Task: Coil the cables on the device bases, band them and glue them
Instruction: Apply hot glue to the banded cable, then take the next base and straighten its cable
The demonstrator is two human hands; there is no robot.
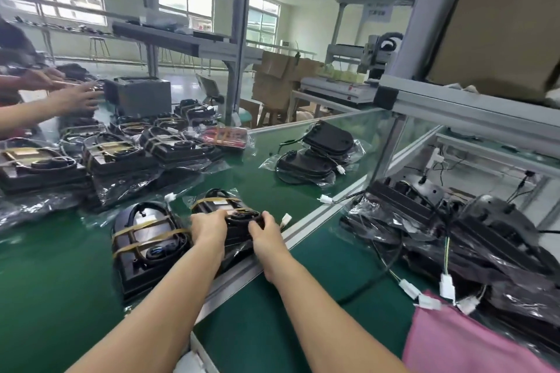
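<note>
Both hands work on one black device base (222, 215) that lies in a clear plastic bag on the green surface (54, 275), just beside the aluminium rail (306, 224) that crosses that surface. The left hand (209, 225) rests on the base's near left part with its fingers curled down onto the coiled black cable (242, 215). The right hand (266, 232) grips the same coil from the rail side, thumb and fingers bent round it. A yellowish rubber band (212, 201) crosses the far end of this base, and a white connector (285, 219) shows between the right hand and the rail.

Left of that base, touching its bag, lies a second base (145, 248) with its cable coiled and held by yellowish bands (148, 235). Farther from the rail, banded bases in bags (115, 154) stand in rows, and another person's hands (75, 97) reach over them near a grey box (142, 94). A flat red packet (224, 136) lies at the end of those rows.

Close to the rail on the same side, two unbanded bases (315, 154) lie stacked with loose cables. Across the rail, a heap of bagged bases (469, 230) with white plugs (447, 285) sits next to a pink cloth (454, 339). A cardboard box (500, 24) stands on the shelf above. A white sign (377, 13) in the background carries writing too blurred to read.
</note>
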